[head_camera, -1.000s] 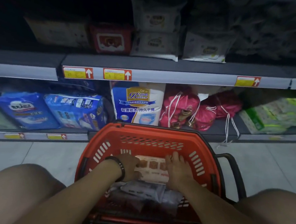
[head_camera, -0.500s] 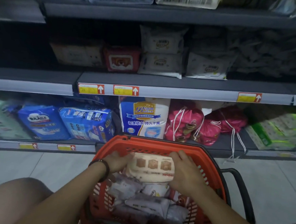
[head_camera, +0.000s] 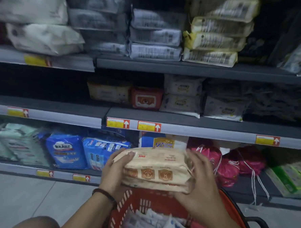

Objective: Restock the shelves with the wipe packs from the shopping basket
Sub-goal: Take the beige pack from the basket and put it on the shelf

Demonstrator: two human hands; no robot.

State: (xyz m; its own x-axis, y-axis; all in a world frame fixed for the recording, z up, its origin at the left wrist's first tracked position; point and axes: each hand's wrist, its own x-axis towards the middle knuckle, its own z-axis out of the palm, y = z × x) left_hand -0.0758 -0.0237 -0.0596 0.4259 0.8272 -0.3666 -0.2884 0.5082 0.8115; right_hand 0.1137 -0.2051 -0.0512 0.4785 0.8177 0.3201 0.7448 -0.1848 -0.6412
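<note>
Stocked shelves [head_camera: 201, 71]; wipe packs [head_camera: 157, 223] in red basket [head_camera: 146, 200], cream pack [head_camera: 153, 168] above

Blue diaper packs [head_camera: 66, 150]: side by side on the bottom shelf [head_camera: 10, 167], left of middle.
Pink drawstring bags [head_camera: 228, 171]: further right on that shelf, white cords [head_camera: 253, 187] hanging over its front edge.
Price tags [head_camera: 149, 126]: yellow and red, along shelf fronts.
Floor [head_camera: 17, 197]: pale tiles.

Printed in white on the blue pack [head_camera: 65, 151]: 包大人, with XL at the lower left corner. Short red word, upside down and too blurred to read, on the cream wipe pack [head_camera: 157, 164], above three brown emblems [head_camera: 147, 174]. Script word beginning with B on the gold label [head_camera: 163, 143] of the blue-and-white pack [head_camera: 144, 141]. White up-arrows on the yellow-and-red price tags [head_camera: 117, 123], small print illegible
</note>
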